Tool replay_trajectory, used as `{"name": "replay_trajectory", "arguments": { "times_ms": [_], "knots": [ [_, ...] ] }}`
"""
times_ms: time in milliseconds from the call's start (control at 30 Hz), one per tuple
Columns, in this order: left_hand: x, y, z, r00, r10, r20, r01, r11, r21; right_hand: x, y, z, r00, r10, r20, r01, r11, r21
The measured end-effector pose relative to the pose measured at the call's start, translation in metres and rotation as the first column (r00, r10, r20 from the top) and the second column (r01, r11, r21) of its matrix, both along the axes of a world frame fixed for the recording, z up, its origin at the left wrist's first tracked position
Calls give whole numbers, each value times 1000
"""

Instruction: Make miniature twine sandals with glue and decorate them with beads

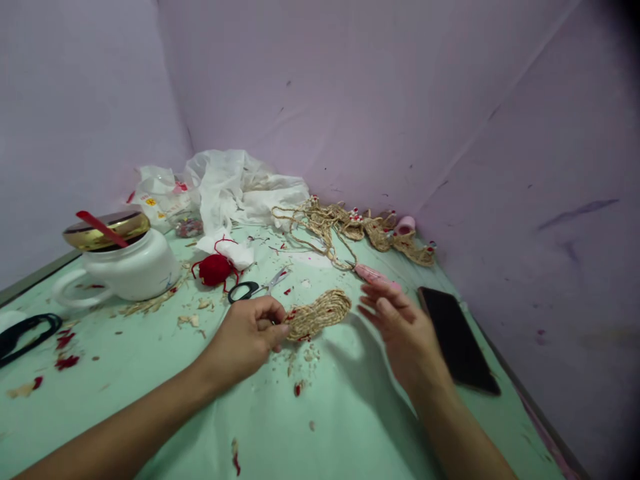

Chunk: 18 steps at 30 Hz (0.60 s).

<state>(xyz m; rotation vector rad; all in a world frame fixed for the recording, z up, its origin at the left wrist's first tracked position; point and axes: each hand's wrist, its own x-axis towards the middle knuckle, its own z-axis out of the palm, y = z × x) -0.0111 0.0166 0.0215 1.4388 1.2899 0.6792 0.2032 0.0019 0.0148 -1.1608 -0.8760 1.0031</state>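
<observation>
My left hand [247,337] pinches the near end of an oval woven jute piece [320,313], holding it just above the pale green table [350,413]. My right hand [400,327] hovers just right of the piece with fingers stretched out and apart, holding nothing. A pink-handled tool [373,272] lies just beyond my right fingertips. Small scissors with black handles [257,287] lie behind my left hand, next to a red yarn ball [215,269].
A white mug with a gold lid and red stick [120,257] stands at left. Crumpled white plastic bags [235,187] and tangled jute cord with small jute pieces [360,227] lie at the back. A dark phone [457,340] lies at right. Walls close in behind and right.
</observation>
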Motion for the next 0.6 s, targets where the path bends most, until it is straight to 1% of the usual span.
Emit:
{"name": "replay_trajectory", "arguments": {
  "times_ms": [33, 67, 100, 133, 167, 200, 233, 267, 300, 367, 433, 533, 600],
  "knots": [
    [-1, 2, 0, 1000, 9, 15, -9, 1000, -22, 11, 3, 1, 974, -141, 180, 140, 990, 17],
    [-1, 3, -1, 1000, 16, 23, -16, 999, -30, 21, 6, 2, 900, -256, 353, 268, 963, 15],
    [-2, 4, -1, 1000, 18, 24, -17, 999, -28, 29, 9, 2, 790, -307, 530, 364, 931, -3],
    [-1, 5, -2, 1000, 15, 17, -14, 1000, -21, 36, 12, 1, 677, -272, 684, 412, 910, -46],
    [-1, 5, -3, 1000, 9, 3, -9, 1000, -10, 41, 15, -1, 582, -193, 790, 438, 893, -104],
    [-1, 4, -5, 1000, -2, -20, 2, 1000, 7, 45, 18, -2, 513, -104, 852, 451, 877, -164],
    [0, 4, -6, 999, -14, -46, 15, 1000, 25, 46, 22, -4, 480, -32, 877, 455, 864, -217],
    [0, 3, -7, 997, -24, -73, 27, 999, 42, 47, 25, -6, 480, 5, 877, 456, 853, -255],
    [0, 3, -8, 995, -30, -93, 35, 998, 53, 48, 28, -7, 501, 15, 865, 456, 845, -278],
    [0, 2, -9, 994, -31, -109, 36, 998, 44, 48, 32, -8, 574, -1, 819, 445, 840, -311],
    [0, 1, -9, 995, -33, -99, 34, 999, 5, 49, 32, -7, 669, 1, 743, 403, 839, -364],
    [0, 0, -10, 996, -43, -77, 41, 999, -27, 49, 25, -2, 806, 19, 592, 294, 855, -427],
    [0, 0, -11, 997, -46, -66, 44, 999, -28, 46, 16, 7, 905, 46, 423, 151, 895, -420]
  ]
}}
